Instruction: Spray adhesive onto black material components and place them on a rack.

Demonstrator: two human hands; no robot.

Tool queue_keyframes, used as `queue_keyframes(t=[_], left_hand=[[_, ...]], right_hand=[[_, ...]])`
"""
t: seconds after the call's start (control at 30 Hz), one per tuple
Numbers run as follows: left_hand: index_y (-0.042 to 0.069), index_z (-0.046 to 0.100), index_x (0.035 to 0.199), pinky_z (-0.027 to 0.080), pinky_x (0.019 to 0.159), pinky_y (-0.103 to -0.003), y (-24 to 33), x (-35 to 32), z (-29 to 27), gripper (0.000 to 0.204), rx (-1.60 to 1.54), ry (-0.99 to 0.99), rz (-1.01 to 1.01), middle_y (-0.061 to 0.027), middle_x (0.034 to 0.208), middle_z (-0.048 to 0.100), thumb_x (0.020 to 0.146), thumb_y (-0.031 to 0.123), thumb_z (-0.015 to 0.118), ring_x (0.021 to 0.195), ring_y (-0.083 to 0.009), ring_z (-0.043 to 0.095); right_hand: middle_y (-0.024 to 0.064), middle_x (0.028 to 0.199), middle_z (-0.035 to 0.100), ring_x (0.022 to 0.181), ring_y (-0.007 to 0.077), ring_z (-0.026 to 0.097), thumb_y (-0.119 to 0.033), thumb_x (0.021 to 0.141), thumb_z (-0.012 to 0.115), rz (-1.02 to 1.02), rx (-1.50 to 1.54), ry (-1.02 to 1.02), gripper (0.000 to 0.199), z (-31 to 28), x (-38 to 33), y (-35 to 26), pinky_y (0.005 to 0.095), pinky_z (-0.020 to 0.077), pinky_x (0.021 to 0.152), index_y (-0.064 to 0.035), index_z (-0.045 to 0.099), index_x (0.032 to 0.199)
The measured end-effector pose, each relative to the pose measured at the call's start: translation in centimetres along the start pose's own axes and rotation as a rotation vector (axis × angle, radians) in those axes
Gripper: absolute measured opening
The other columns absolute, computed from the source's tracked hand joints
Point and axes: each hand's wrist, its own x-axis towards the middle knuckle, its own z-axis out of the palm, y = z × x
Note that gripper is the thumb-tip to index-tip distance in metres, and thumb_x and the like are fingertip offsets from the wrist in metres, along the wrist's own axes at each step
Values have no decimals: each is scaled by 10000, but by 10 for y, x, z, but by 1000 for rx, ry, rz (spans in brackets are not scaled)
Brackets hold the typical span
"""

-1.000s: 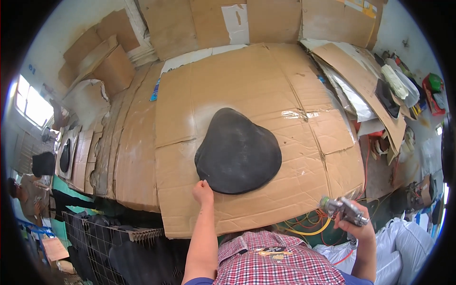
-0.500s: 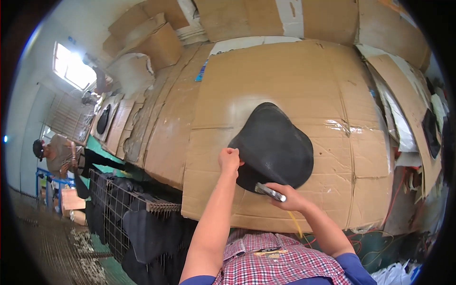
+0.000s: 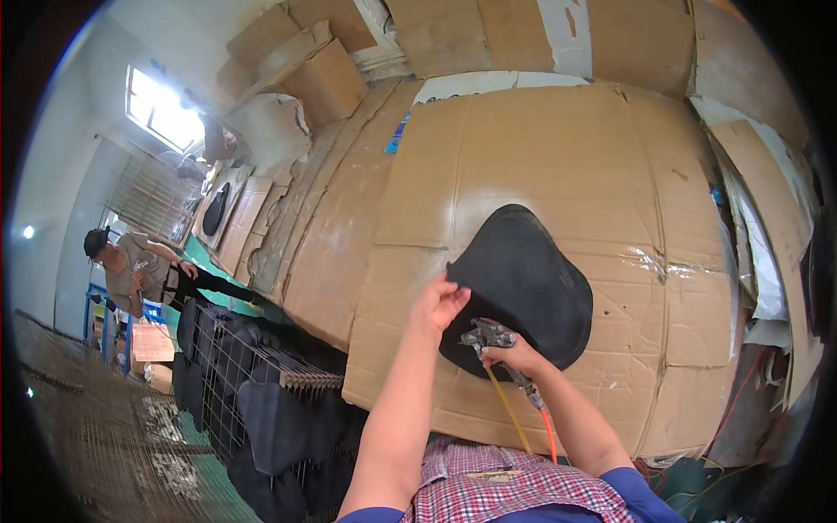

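A black, rounded, saddle-shaped sheet piece lies on the cardboard-covered table in front of me. My left hand is at its left edge, with curled fingers pinching the rim near a small raised corner. My right hand is closed round the handle of a metal spray gun, held over the near part of the black piece. From the gun's lower end an orange hose runs down toward my body, beside a thin yellow hose.
To the left, a wire rack holds several dark pieces. Beyond it another person stands by a table bearing a black piece. Cardboard boxes and upright cardboard sheets line the back. More cardboard leans at the right.
My right hand has raised and turned the spray gun, bringing it over the black piece. My left hand's fingers have loosened slightly at the edge. The whole view has shifted a little.
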Motion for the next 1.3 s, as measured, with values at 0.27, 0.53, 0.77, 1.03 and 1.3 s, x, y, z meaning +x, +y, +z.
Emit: queue_keyframes(t=[0.27,0.53,0.77,1.03,1.3], left_hand=[[-35,538,1148,550,699,-289,128,-67,67,413,-134,-563,183,-139,993,649,742,-15,465,829,-224,640],[-82,500,1201,564,743,-358,268,-205,-55,485,-279,-728,364,-208,1138,596,735,-14,387,968,-304,628],[-95,490,1202,546,761,-339,355,-294,-233,500,-342,-530,621,-203,1121,604,721,-18,378,959,-291,631],[-62,489,1209,541,761,-337,406,-469,-424,476,-322,-4,1170,-192,1149,592,741,10,442,1032,-267,594],[43,482,1249,503,727,-317,316,-616,-707,490,-485,480,1393,-126,1150,574,759,56,501,913,-228,577]], right_hand=[[125,814,625,664,196,649,27,749,635,44,80,45,875,19,3,-4,296,542,634,-98,125,1449],[89,791,629,679,184,641,50,750,616,98,-95,148,679,74,-8,-3,297,548,628,-79,371,1370],[74,829,626,674,153,625,45,718,615,130,-413,162,549,190,-31,17,271,529,611,-56,503,1246],[71,818,615,671,164,620,37,718,622,167,-440,89,435,284,-15,74,291,530,629,-1,546,1144],[74,812,615,691,170,616,36,734,615,227,-688,-150,287,355,37,102,311,538,659,16,594,1020]])
